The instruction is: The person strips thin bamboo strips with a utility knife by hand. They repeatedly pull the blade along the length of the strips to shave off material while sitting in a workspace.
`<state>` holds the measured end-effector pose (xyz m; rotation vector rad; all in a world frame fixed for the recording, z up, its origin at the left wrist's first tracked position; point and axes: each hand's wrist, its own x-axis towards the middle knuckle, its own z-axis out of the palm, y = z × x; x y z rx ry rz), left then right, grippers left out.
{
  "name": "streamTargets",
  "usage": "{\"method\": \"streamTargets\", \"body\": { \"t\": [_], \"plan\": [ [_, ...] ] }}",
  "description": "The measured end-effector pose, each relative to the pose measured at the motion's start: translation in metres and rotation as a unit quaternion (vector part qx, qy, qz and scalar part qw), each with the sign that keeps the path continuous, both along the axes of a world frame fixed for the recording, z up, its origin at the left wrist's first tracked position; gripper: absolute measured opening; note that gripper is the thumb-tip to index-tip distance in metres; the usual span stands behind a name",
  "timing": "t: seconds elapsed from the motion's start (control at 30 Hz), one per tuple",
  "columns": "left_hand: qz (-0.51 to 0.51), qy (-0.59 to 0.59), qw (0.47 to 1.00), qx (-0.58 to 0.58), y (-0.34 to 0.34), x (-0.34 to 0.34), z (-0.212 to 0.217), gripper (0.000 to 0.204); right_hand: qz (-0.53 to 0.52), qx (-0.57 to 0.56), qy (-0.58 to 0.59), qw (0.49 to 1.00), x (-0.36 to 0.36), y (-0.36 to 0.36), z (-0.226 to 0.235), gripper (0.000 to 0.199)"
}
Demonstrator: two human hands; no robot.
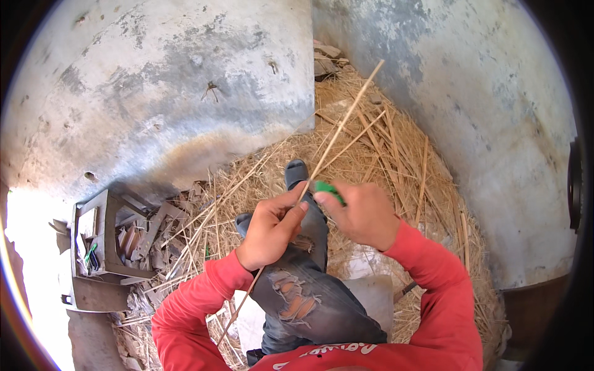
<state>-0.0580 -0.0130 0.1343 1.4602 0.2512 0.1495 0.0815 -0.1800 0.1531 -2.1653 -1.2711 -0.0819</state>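
Observation:
My left hand [274,227] is closed round a long, thin, pale wooden strip [344,125], with the thumb lying along it. The strip slants from near my left hip up to the far right, above my knees. In my right hand [366,213] is a green-handled knife [330,191], gripped close beside the strip and just right of my left fingertips. The blade is mostly hidden, and I cannot tell whether it touches the strip. Beneath both hands are my legs in torn dark jeans [309,303].
Shavings and loose strips [396,148] cover the floor around my feet. At the left lies a metal frame [111,235] with wood scraps and a small green-and-dark item [91,256] in it. Worn grey walls [204,68] rise ahead and to the right.

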Motion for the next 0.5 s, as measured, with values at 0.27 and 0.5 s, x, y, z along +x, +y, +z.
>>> {"method": "streamTargets", "body": {
  "t": [0.27, 0.5],
  "plan": [
    [-0.089, -0.119, 0.970, 0.191, -0.010, -0.020, 0.006, 0.045, -0.098, 0.063, 0.077, 0.990, 0.071, -0.004, 0.001, 0.055],
    [-0.025, -0.049, 0.996, 0.074, -0.009, -0.009, 0.004, 0.045, -0.077, 0.083, 0.044, 0.993, 0.026, 0.000, 0.008, 0.057]
  ]
}}
